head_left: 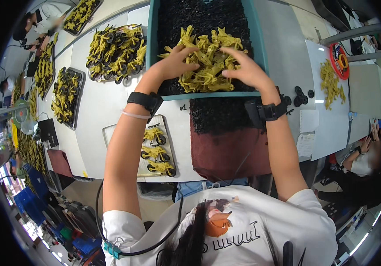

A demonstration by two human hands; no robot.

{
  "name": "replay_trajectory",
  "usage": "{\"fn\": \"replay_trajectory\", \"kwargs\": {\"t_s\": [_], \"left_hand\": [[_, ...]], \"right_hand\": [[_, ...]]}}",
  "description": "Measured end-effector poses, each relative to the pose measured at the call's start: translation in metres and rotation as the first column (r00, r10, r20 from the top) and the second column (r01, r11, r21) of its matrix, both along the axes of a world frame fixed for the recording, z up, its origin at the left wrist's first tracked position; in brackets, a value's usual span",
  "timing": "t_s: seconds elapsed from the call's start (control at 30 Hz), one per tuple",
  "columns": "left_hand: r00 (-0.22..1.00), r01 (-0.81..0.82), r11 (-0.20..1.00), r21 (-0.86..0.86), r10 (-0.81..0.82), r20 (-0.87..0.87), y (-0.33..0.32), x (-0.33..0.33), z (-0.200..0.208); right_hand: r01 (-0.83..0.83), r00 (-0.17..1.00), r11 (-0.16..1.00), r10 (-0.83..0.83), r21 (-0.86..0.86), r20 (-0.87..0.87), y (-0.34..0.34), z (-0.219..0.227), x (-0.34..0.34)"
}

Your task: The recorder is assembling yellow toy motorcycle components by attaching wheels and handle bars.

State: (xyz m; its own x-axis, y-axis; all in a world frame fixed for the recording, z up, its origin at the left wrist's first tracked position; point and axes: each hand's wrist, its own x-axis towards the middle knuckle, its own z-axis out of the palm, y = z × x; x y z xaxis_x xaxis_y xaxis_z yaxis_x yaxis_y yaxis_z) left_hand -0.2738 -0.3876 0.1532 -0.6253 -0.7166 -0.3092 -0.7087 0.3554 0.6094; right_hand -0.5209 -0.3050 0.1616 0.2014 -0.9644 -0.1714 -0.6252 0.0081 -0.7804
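A teal bin (257, 44) holds small black parts and a heap of yellow toy motorcycle bodies (208, 73). My left hand (172, 64) reaches into the heap, its fingers closed around yellow bodies at the left side. My right hand (245, 68) rests on the right side of the same heap, fingers curled over the pieces. Both wrists wear black straps. Below my left forearm a clear tray (108, 133) carries three finished yellow motorcycles (155, 153) with black wheels.
A dark red cloth (230, 153) with black parts lies near the table edge. Trays of finished yellow motorcycles (117, 53) fill the bench to the left. Loose black wheels (300, 95) and yellow parts (330, 82) lie right. Other people sit at far left and right.
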Motion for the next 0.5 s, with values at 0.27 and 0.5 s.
{"fn": "replay_trajectory", "kwargs": {"t_s": [0.27, 0.5], "left_hand": [[0.98, -0.155, 0.971, -0.181, 0.128, -0.152, 0.037, 0.034, 0.016], [0.681, -0.568, 0.823, -0.01, 0.463, -0.568, 0.167, 0.125, 0.087]], "right_hand": [[0.08, 0.948, 0.994, -0.097, -0.069, -0.303, 0.013, -0.028, -0.005], [0.443, 0.896, 0.897, -0.443, 0.013, 0.04, 0.015, -0.033, -0.038]]}}
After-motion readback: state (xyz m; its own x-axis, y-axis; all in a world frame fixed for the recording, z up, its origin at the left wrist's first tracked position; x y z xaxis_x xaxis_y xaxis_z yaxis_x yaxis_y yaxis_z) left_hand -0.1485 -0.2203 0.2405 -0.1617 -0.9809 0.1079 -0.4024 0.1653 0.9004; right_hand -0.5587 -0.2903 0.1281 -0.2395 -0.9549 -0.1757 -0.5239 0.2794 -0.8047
